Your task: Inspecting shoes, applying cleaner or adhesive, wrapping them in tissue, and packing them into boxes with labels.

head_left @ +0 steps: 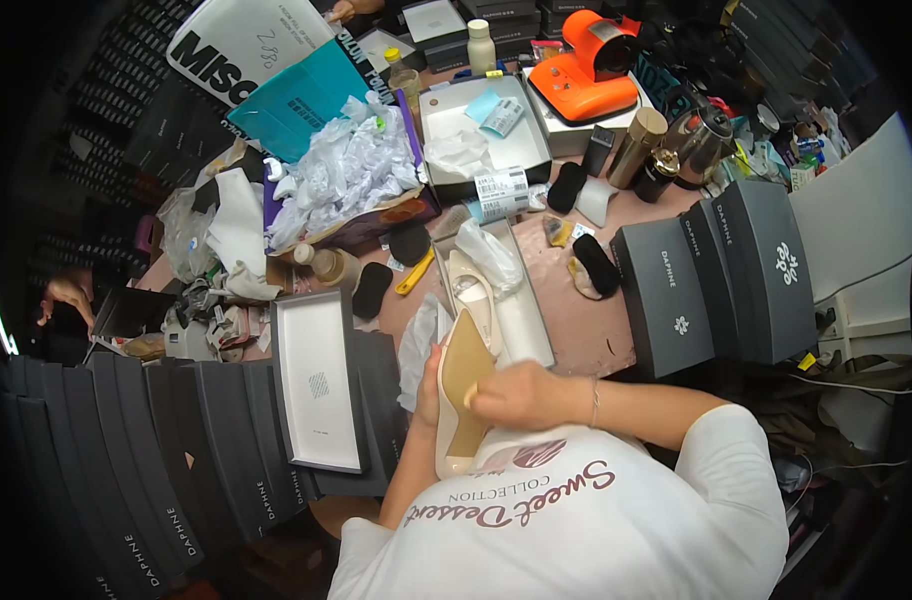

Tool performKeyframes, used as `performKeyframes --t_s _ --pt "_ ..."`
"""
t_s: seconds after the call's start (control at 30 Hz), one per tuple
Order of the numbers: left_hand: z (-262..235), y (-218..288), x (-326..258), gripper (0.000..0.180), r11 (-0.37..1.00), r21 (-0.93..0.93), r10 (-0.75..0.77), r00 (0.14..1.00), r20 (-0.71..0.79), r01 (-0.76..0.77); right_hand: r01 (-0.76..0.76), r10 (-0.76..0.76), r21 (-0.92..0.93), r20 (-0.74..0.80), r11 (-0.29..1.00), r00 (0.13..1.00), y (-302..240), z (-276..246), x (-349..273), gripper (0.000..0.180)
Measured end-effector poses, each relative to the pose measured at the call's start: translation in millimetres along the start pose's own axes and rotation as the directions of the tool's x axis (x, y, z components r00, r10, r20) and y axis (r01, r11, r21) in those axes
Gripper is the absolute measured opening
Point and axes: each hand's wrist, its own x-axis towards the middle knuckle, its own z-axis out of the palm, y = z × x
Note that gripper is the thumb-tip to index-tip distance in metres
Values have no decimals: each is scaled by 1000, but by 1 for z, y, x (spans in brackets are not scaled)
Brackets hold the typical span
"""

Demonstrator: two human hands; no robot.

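Cluttered pink table point(586, 315), with stacked boxes at both sides. Left hand point(429, 398): raised from 7 o'clock, fingers closed about the edge of a beige shoe point(459, 375), sole up, toe at 12 o'clock, before the chest. Right hand point(524, 396): forearm from 3 o'clock, fingers curled tight against the sole; whether they pinch anything cannot be told. Beyond, second shoe point(468, 287) and wrap point(491, 256) in an open box point(522, 335), occupying 12 to 1 o'clock. Lid point(317, 375), 9 o'clock; yellow tool point(416, 273), 11 o'clock.
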Motion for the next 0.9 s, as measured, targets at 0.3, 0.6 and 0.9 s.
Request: performKeyframes --t_s 0.3,0.6,0.9 --pt "-8 -4 2 65 994 -60 -82 988 131 91 -119 121 37 -84 992 989 45 -3 11 16" --pt "-12 -3 5 62 994 -94 -52 995 89 60 -190 189 -4 -94 982 978 46 3 21 15" --pt "-11 13 5 57 1000 -19 8 935 355 -1 -206 215 66 -177 976 960 35 11 46 12"
